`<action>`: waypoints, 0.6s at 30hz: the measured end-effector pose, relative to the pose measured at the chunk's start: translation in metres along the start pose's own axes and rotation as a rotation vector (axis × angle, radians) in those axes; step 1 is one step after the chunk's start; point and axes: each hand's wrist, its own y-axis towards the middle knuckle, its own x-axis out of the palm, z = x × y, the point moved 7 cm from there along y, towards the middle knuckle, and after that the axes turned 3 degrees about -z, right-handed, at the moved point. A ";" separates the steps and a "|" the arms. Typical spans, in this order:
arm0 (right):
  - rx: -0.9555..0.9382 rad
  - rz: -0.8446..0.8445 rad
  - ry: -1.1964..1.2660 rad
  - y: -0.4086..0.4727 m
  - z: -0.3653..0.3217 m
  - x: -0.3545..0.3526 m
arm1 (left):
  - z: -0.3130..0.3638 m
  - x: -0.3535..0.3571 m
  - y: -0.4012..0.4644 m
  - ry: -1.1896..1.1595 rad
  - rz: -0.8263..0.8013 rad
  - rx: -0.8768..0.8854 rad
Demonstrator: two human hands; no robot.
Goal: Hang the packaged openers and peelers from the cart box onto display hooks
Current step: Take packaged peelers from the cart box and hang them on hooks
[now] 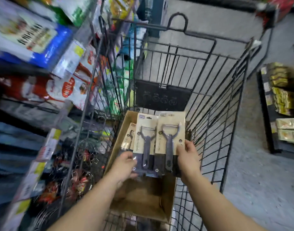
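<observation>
A brown cardboard box (126, 127) sits inside a black wire cart (226, 114). Above the box I hold packaged peelers on beige cards. My left hand (124, 165) grips the bottom of one peeler pack (145, 130), with more packs (128, 139) stacked behind it toward the left. My right hand (188, 157) grips the lower right edge of a second peeler pack (171, 127). Each pack shows a grey Y-shaped peeler under clear plastic. Display hooks cannot be made out.
Shelves of bagged goods (43, 64) run along the left, blurred by motion. Wire items and small red packs (73, 172) hang low on the left. A dark shelf with gold packets (282, 90) stands on the right. Grey floor (251, 180) lies beside the cart.
</observation>
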 end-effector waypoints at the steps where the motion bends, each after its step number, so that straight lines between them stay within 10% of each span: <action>1: -0.027 -0.022 -0.005 -0.010 -0.007 0.003 | 0.009 -0.006 -0.010 -0.018 -0.012 0.035; 18: -0.590 -0.528 0.015 -0.250 -0.112 0.016 | 0.031 -0.095 -0.310 -0.298 0.014 0.555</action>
